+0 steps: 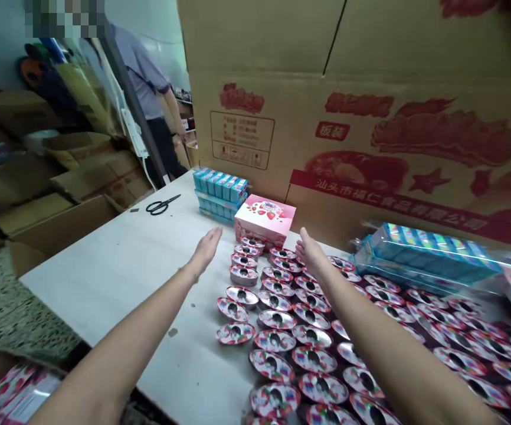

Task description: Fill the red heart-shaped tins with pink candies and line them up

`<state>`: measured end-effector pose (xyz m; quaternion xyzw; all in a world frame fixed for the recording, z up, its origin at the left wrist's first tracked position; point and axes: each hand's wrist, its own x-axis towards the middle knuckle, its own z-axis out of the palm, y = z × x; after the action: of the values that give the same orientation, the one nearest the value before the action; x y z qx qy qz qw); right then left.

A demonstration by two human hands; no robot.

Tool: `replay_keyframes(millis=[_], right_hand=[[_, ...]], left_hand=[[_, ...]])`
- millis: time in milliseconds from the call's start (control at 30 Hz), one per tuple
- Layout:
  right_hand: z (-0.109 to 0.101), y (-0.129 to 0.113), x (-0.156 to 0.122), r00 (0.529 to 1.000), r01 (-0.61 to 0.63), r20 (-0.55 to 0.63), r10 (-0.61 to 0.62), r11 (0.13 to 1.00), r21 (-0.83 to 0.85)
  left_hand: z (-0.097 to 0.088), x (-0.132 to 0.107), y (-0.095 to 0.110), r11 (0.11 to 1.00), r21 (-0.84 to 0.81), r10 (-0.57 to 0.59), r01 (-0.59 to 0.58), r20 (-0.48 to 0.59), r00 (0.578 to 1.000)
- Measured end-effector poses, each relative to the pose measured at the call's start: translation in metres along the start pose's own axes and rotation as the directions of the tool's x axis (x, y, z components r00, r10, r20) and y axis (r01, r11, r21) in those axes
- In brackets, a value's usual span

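Both my arms reach forward over a white table. My left hand is stretched out with nothing in it, just left of a pink and white box printed with strawberries. On the box's other side my right hand is also extended and holds nothing, above the small packs. Neither hand clearly touches the box. Many oval-topped red and white packs, each with a dark hole in its top, stand in rows in front of the box and under my right arm.
Blue packs are stacked behind the box, and more blue packs in clear film lie at right. Black scissors rest at the far left. A large printed carton walls the back. A person stands beyond, near open cartons.
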<state>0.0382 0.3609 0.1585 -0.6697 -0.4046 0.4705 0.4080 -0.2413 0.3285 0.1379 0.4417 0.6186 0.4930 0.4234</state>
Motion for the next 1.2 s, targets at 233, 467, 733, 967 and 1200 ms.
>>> replay_keyframes(millis=[233, 467, 733, 967, 1200], right_hand=[[0.044, -0.008, 0.062, 0.974, -0.212, 0.108, 0.197, 0.965, 0.155], [0.048, 0.000, 0.062, 0.987, -0.146, 0.108, 0.115, 0.929, 0.339], [0.024, -0.055, 0.023, 0.982, 0.147, 0.063, -0.178, 0.931, 0.335], [-0.043, -0.121, -0.046, 0.955, 0.286, 0.006, -0.296, 0.926, 0.244], [-0.194, -0.145, -0.095, 0.984, 0.174, -0.089, -0.157, 0.956, 0.236]], left_hand=[[0.078, 0.113, 0.006, 0.902, -0.295, -0.268, 0.316, 0.191, 0.944], [0.084, 0.112, -0.006, 0.787, -0.527, -0.191, 0.319, 0.284, 0.940], [0.064, 0.077, 0.066, 0.813, -0.575, 0.001, 0.086, 0.150, 0.989], [0.068, 0.011, 0.151, 0.837, -0.541, 0.021, 0.078, 0.174, 0.984], [0.162, -0.070, 0.213, 0.810, -0.538, -0.004, 0.236, 0.396, 0.918]])
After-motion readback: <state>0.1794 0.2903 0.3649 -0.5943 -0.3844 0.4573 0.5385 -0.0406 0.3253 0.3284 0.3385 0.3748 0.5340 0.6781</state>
